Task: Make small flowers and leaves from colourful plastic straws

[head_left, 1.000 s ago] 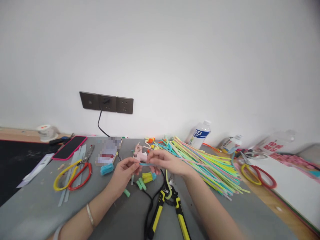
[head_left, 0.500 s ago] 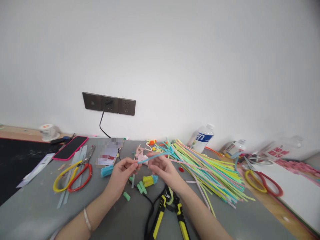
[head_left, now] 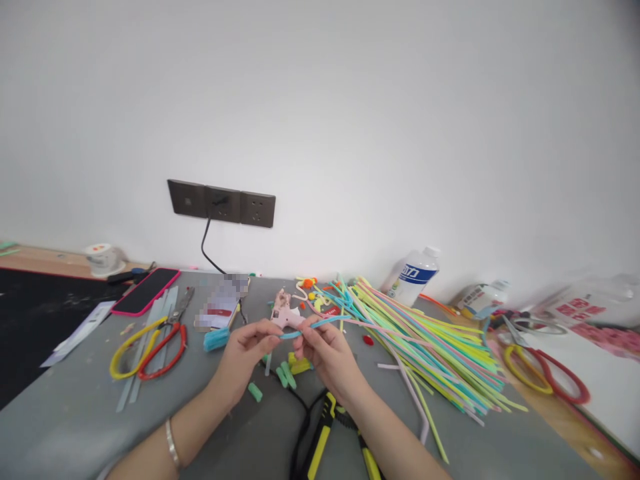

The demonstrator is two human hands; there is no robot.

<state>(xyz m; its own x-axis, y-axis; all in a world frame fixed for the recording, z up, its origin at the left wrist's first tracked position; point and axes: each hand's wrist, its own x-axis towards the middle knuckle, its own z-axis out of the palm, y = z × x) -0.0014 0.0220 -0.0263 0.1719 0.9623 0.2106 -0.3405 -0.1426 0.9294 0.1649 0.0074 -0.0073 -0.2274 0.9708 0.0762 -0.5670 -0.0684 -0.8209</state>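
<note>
A light blue pipe cleaner [head_left: 290,335] stretches between my two hands above the grey tabletop. My left hand [head_left: 247,350] pinches its left end between thumb and fingertips. Further along, my right hand [head_left: 330,353] is closed on the same strand, which runs on to the right past the fingers. Behind the hands lies a pink glue gun [head_left: 284,317]. Below them are short green pipe cleaner pieces [head_left: 288,375] and a yellow bundle [head_left: 299,365], partly covered by my right hand. A blue bundle [head_left: 217,340] lies left of my left hand.
A large pile of coloured pipe cleaners [head_left: 430,347] spreads to the right. Yellow-and-black pliers [head_left: 320,437] lie partly under my right forearm. Red-and-yellow-handled scissors [head_left: 150,347], clear glue sticks [head_left: 143,360] and a phone [head_left: 146,291] are left. A white bottle [head_left: 413,277] stands by the wall.
My right hand's fingers have closed on the blue pipe cleaner, and the hands sit slightly lower. The view has shifted a little, and the right hand now covers more of the yellow bundle.
</note>
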